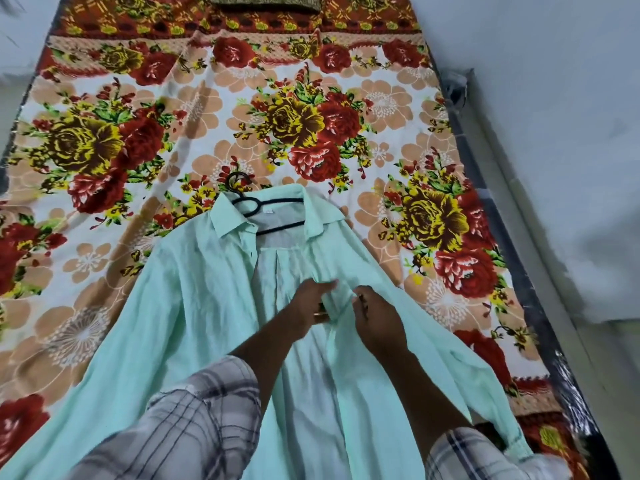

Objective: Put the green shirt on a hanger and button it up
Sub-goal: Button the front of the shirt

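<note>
A pale green long-sleeved shirt [194,306] lies face up on a bed covered by a floral sheet of red, yellow and peach blooms on white [381,109]. Its collar [228,216] points away from the person and its front is unbuttoned, so the inside of the back panel shows down the middle. A thin black hanger [280,201] sits inside the neck opening, with its hook resting on the sheet just beyond the collar.

Both hands meet at chest height over the open front. The left hand [308,306] has its grip pinching one front edge of the shirt between thumb and fingers. The right hand [377,323], just beside it, has its grip curled round the facing edge, which is lifted slightly. Grey plaid sleeves [194,420] cover both forearms. A dark patterned cushion [266,1] lies at the far end of the bed.
</note>
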